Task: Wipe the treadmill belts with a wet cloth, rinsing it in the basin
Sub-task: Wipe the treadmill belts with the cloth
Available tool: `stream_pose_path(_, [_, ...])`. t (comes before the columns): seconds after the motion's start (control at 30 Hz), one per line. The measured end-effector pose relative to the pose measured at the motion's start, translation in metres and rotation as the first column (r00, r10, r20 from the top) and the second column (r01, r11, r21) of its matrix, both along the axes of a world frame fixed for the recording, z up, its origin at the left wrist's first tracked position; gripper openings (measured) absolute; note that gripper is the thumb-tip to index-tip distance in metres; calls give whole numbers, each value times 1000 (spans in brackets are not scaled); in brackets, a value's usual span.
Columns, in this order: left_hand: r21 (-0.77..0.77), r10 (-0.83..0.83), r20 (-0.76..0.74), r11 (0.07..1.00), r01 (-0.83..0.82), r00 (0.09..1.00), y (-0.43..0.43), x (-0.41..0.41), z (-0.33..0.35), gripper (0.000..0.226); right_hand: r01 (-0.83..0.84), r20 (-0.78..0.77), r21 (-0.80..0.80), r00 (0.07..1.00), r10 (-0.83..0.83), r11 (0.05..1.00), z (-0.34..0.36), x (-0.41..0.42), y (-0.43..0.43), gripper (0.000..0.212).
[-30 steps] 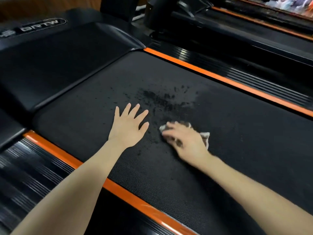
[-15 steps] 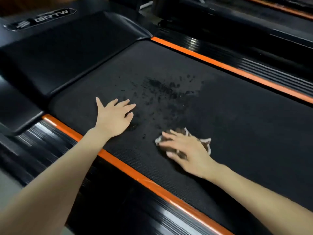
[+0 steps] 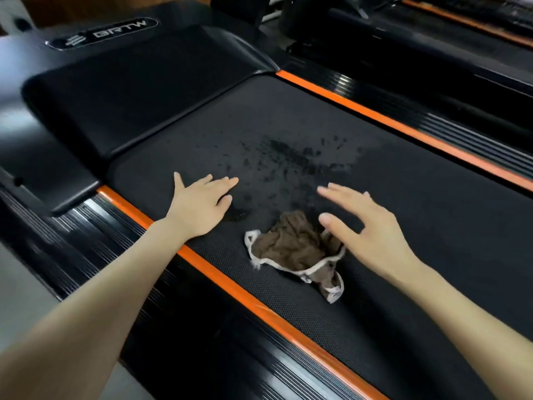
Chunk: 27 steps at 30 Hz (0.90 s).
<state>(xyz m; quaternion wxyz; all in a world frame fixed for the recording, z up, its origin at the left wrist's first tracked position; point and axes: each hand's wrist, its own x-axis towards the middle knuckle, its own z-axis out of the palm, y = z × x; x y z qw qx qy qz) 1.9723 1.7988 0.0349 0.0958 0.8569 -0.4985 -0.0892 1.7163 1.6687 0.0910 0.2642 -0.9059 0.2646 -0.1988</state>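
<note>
Head view, one frame.

- Belt (image 3: 418, 226): black and textured, running from upper left to lower right. A patch of dark wet spots (image 3: 291, 157) sits near its front end.
- Cloth (image 3: 294, 246): brown with a pale edge, lying crumpled on the belt close to the near orange strip (image 3: 245, 298) and on the near side of the wet spots. No hand grips it.
- Left hand (image 3: 202, 206): palm down and flat on the belt just inside the near orange strip. Fingers are straight and together, pointing toward the wet spots, with the thumb spread out. It holds nothing and lies left of the cloth, apart from it.
- Right hand (image 3: 366, 226): open, fingers straight and spread, holding nothing. It is just to the right of the cloth, with the thumb tip by the cloth's upper right edge. I cannot tell whether thumb and cloth touch. Some motion blur on the fingertips.
- Surroundings: black motor cover (image 3: 138, 90) at the belt's front end, with a logo (image 3: 115, 31) reading "BRTW". A ribbed side rail (image 3: 95, 215) lies outside the near strip. A far orange strip (image 3: 403, 128) borders the other side of the belt. A second treadmill (image 3: 461, 24) stands beyond it.
</note>
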Motion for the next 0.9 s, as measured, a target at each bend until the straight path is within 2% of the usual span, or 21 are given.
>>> stream_pose_path(0.07, [-8,-10,7,1000,10,1000,3,1,0,45,-164,5,-100,986,166,981,-18,-6,5,46])
stream_pose_path(0.13, [-39,-7,-3,999,7,1000,5,4,2,44,-415,-137,-228,909,393,881,-46,-5,6,44])
stream_pose_path(0.2, [-65,10,-30,998,-12,999,7,7,5,43,-542,-237,-259,838,492,799,-67,8,8,43])
stream_pose_path(0.3, [-128,57,-89,989,-68,994,9,17,16,43,-573,-243,-326,819,520,752,-80,38,20,41])
stream_pose_path(0.37, [-194,98,-142,973,-125,985,10,26,25,43,-570,-194,-358,820,538,740,-83,53,32,33])
stream_pose_path(0.5, [-326,152,-220,919,-220,963,13,46,38,41,-503,-32,-408,842,539,762,-84,82,37,18])
stream_pose_path(0.63, [-391,197,-268,872,-294,943,19,52,43,41,-353,-17,-439,922,386,826,-76,164,34,29])
stream_pose_path(0.7, [-326,223,-194,904,-277,955,24,54,41,41,-321,-56,-371,944,325,871,-74,187,36,34])
stream_pose_path(0.77, [-138,212,-41,967,-216,976,29,56,29,42,-356,-77,-331,933,351,874,-73,176,35,34])
stream_pose_path(0.83, [50,188,28,981,-189,982,31,56,11,43,-439,-83,-314,896,436,842,-70,136,37,27])
stream_pose_path(0.9, [116,181,35,976,-184,983,30,54,-2,45,-503,-79,-310,859,506,807,-65,82,41,21])
